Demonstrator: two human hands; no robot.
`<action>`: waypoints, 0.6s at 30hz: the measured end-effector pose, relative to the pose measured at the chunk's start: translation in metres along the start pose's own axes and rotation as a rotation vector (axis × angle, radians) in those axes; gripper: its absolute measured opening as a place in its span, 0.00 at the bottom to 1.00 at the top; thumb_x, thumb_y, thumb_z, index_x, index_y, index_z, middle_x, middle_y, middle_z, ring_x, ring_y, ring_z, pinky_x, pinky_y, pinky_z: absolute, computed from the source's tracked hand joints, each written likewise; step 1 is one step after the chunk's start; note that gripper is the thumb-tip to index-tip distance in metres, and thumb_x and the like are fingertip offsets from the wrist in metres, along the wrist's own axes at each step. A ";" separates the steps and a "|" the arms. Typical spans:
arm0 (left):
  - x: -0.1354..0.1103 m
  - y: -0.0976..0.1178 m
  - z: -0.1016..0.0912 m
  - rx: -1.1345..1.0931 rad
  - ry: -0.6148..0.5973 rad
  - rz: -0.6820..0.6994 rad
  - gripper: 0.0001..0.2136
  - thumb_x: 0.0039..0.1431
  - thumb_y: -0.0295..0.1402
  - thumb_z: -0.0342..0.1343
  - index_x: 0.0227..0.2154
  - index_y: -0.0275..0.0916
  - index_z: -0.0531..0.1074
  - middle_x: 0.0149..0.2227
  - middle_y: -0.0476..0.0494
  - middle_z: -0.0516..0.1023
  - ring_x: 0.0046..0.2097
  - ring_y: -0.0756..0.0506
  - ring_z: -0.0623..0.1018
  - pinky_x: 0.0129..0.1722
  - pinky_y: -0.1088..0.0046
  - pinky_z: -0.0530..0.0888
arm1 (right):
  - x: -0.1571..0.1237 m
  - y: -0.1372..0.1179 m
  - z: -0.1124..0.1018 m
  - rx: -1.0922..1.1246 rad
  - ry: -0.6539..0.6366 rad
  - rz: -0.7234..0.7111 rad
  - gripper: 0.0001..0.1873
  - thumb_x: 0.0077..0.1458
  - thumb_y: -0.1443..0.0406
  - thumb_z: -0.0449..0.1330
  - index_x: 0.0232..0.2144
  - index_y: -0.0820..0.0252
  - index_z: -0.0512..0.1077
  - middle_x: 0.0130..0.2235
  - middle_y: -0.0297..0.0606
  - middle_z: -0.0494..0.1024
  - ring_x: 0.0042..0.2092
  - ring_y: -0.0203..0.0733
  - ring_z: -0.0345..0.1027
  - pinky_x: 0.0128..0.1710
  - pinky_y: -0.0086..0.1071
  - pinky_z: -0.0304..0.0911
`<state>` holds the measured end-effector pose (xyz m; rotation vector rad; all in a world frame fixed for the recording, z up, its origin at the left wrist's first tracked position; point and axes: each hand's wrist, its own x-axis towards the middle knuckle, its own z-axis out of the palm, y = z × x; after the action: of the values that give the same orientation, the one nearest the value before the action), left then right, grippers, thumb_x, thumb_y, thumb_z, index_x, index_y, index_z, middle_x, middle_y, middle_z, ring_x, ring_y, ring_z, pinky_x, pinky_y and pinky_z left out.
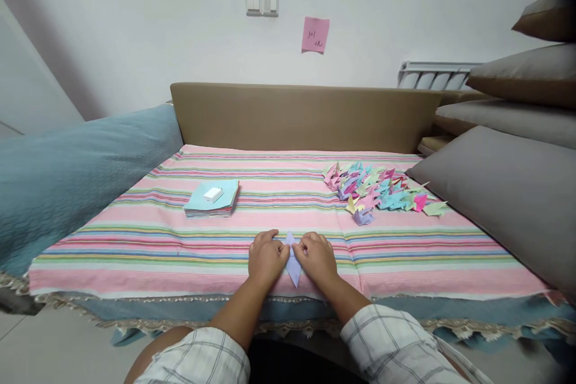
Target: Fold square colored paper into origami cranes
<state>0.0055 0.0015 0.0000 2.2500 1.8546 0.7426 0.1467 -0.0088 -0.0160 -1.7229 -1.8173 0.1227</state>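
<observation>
A lavender piece of folded paper (294, 270), shaped like a narrow diamond, lies on the striped cloth (148, 270) near its front edge. My left hand (266, 258) pinches its left edge between thumb and curled fingers. On the opposite edge my right hand (317, 258) grips it the same way, knuckles up. The paper's upper tip and long lower point show between the hands; its middle edges are partly covered by my thumbs.
At the left stands a stack of coloured paper (211, 211) with a small white block (213, 194) on top. Many folded paper cranes (382, 189) are heaped at the right. Grey cushions (504, 192) border the right side, a blue-covered armrest (90, 162) the left, a brown backrest (297, 117) the far side.
</observation>
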 end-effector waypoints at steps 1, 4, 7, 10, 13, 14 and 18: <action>0.000 0.001 0.000 0.006 0.007 -0.005 0.11 0.54 0.36 0.53 0.20 0.42 0.75 0.51 0.48 0.72 0.54 0.41 0.66 0.49 0.60 0.65 | 0.000 -0.001 0.000 -0.023 0.004 0.000 0.12 0.54 0.60 0.57 0.22 0.58 0.69 0.33 0.33 0.72 0.38 0.38 0.62 0.38 0.30 0.50; 0.000 0.005 0.001 0.023 0.015 -0.017 0.10 0.53 0.36 0.53 0.20 0.41 0.74 0.51 0.47 0.72 0.53 0.41 0.66 0.49 0.61 0.64 | 0.000 -0.002 0.000 -0.082 0.003 -0.006 0.12 0.54 0.60 0.57 0.22 0.58 0.68 0.32 0.34 0.71 0.38 0.38 0.61 0.37 0.30 0.50; -0.001 0.007 0.002 0.035 0.009 -0.027 0.09 0.53 0.35 0.54 0.21 0.41 0.74 0.51 0.47 0.71 0.53 0.40 0.65 0.49 0.61 0.64 | 0.000 -0.004 0.001 -0.130 -0.004 -0.008 0.12 0.55 0.60 0.56 0.22 0.58 0.68 0.33 0.34 0.71 0.38 0.39 0.61 0.37 0.31 0.49; -0.001 0.008 0.002 0.041 0.011 -0.013 0.09 0.53 0.35 0.54 0.21 0.41 0.74 0.51 0.46 0.71 0.53 0.40 0.65 0.48 0.61 0.64 | 0.000 -0.005 0.000 -0.168 -0.016 -0.008 0.12 0.55 0.59 0.56 0.23 0.57 0.68 0.33 0.35 0.71 0.39 0.41 0.61 0.36 0.33 0.49; -0.002 0.008 0.002 0.046 0.013 -0.010 0.08 0.52 0.35 0.54 0.22 0.41 0.74 0.51 0.46 0.71 0.53 0.40 0.65 0.49 0.60 0.63 | 0.000 -0.006 -0.001 -0.192 -0.034 -0.003 0.11 0.55 0.59 0.56 0.25 0.57 0.68 0.34 0.36 0.71 0.40 0.42 0.61 0.37 0.34 0.50; -0.002 0.008 0.002 0.049 0.011 -0.015 0.08 0.52 0.35 0.55 0.22 0.41 0.74 0.51 0.47 0.71 0.54 0.40 0.64 0.49 0.60 0.63 | -0.001 -0.007 -0.001 -0.195 -0.039 -0.001 0.11 0.55 0.59 0.56 0.25 0.57 0.68 0.35 0.37 0.71 0.40 0.42 0.61 0.37 0.34 0.50; -0.002 0.008 0.002 0.063 0.013 -0.020 0.07 0.52 0.35 0.55 0.22 0.41 0.73 0.52 0.47 0.71 0.53 0.41 0.65 0.49 0.61 0.63 | -0.001 -0.007 -0.001 -0.195 -0.044 0.003 0.11 0.56 0.59 0.56 0.25 0.57 0.68 0.34 0.37 0.71 0.40 0.42 0.61 0.37 0.34 0.50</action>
<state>0.0132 -0.0022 0.0002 2.2657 1.9301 0.7065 0.1410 -0.0110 -0.0123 -1.8689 -1.9127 -0.0165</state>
